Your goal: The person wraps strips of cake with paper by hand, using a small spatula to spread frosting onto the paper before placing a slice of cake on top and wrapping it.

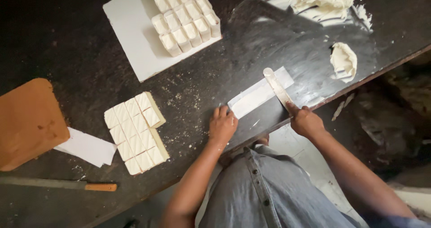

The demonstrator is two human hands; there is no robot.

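Spreading step: your left hand [223,125] presses the paper strip [259,92] flat; your right hand [305,120] grips the spatula [278,88]. Next, draw evenly along it.

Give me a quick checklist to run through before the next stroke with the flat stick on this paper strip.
1. Paper strip pinned: left hand presses its near end, ok.
2. Flat stick gripped: right hand holds its near end, blade lying across the strip, ok.
3. Strip lying flat on the dark table: looks flat, ok.
4. Paste within reach: small white lump just beyond the strip, ok.
5. Paste on the stick: cannot tell.
6. Cut white blocks apart from the strip: well off to the left, ok.
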